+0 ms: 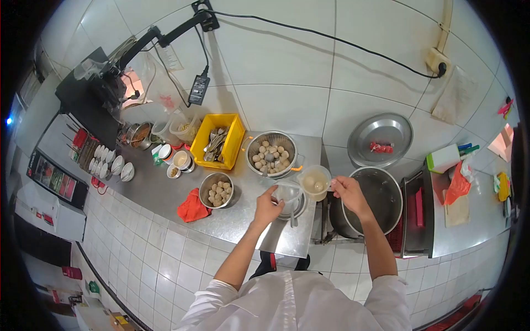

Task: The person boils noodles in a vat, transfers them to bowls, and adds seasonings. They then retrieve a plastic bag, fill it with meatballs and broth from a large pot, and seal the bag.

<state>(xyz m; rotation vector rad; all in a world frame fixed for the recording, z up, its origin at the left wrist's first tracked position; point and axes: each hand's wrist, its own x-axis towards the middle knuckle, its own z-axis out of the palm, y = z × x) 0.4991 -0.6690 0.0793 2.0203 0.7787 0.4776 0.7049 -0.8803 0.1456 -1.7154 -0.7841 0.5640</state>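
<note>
In my right hand [349,193] is the handle of a translucent plastic jug [314,183] with a few meatballs in liquid. The jug is above the counter's right end, between a steel colander and a large pot. My left hand [269,207] has its fingers closed at the rim of what looks like a clear plastic bag [287,192], held beside the jug. Beneath it stands a metal bowl [300,208], partly hidden, with a utensil handle [293,219] sticking out. Behind both hands sits the colander [291,142] of meatballs [270,154] with a ladle in it.
A large pot [398,190] stands on the stove at right. Left on the steel counter [243,220] are a bowl of meatballs [216,192], a red cloth [192,207] and a yellow crate [237,129] of cutlery. A metal lid [359,132] leans against the wall.
</note>
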